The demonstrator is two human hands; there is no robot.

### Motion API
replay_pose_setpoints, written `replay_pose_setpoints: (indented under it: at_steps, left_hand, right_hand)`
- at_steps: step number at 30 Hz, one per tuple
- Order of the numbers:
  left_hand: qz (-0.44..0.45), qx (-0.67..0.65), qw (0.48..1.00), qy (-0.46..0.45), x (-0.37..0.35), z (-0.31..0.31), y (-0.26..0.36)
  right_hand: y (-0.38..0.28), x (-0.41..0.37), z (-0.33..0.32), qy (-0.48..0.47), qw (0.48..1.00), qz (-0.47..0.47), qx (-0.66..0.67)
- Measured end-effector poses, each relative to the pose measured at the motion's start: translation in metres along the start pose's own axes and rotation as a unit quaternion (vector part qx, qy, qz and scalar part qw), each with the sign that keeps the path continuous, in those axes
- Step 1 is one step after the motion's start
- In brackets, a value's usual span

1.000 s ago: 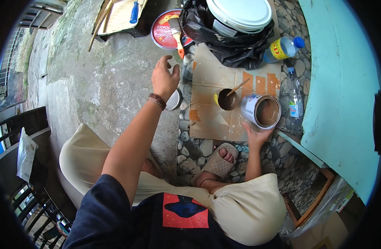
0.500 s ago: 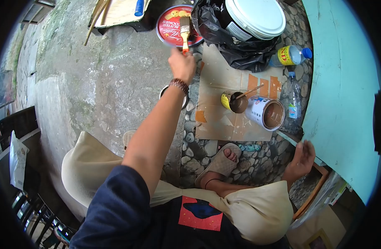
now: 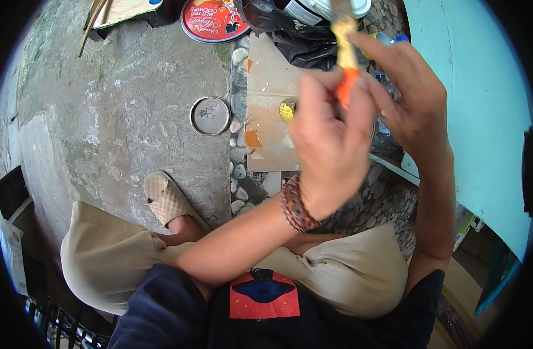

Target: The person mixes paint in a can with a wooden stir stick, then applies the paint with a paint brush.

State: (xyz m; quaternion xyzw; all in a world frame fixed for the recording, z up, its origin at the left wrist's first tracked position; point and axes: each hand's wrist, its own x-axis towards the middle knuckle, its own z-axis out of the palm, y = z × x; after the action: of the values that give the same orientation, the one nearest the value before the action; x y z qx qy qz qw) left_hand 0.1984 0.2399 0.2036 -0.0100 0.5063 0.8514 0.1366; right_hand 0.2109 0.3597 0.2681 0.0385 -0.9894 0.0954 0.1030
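A paintbrush with a yellow and orange handle is upright in front of me, its bristle end blurred. My left hand, with a braided bracelet at the wrist, pinches the orange end of the handle. My right hand meets the brush from the right, its index finger against the yellow part and its other fingers curled close to the handle. Behind the hands, part of a yellow can shows on the cardboard sheet. The hands hide the white paint can.
A round metal lid lies on the concrete. Farther off are a red butter cookies tin lid, a black plastic bag and a white bucket. A light-blue panel stands along the right. Pebbled ground lies below the cardboard.
My left hand has brought the paintbrush from over the cookie tin lid back to the right. My right hand has risen from beside my knee to the brush. The view has shifted right.
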Motion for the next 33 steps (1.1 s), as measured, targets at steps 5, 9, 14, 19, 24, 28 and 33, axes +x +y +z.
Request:
replay_pose_setpoints:
  at_steps: [5,9,14,19,24,28,33]
  left_hand:
    - [0.004,0.110,0.990,-0.089,-0.040,0.017,0.004]
    - [-0.030,0.042,0.981,-0.189,-0.068,0.017,-0.005]
    - [-0.091,0.203,0.920,-0.322,-0.099,-0.015,-0.054]
    - [-0.132,0.337,0.838,-0.409,-0.099,-0.058,-0.106]
    - [-0.144,0.439,0.770,-0.440,-0.091,-0.083,-0.131]
    - [-0.167,0.468,0.740,-0.452,-0.084,-0.092,-0.137]
    - [-0.166,0.480,0.731,-0.455,-0.080,-0.099,-0.140]
  right_hand:
    - [0.003,-0.051,-0.011,0.017,0.997,0.047,-0.052]
    - [0.029,-0.108,-0.011,0.076,0.993,0.053,-0.075]
    - [0.065,-0.126,-0.002,0.058,0.874,0.475,0.084]
    - [0.088,-0.116,0.044,0.051,0.897,0.436,0.052]
    - [0.090,-0.101,0.054,-0.008,0.887,0.444,0.123]
    - [0.073,-0.082,0.051,-0.040,0.906,0.399,0.133]
    - [0.055,-0.066,0.050,-0.068,0.935,0.315,0.146]
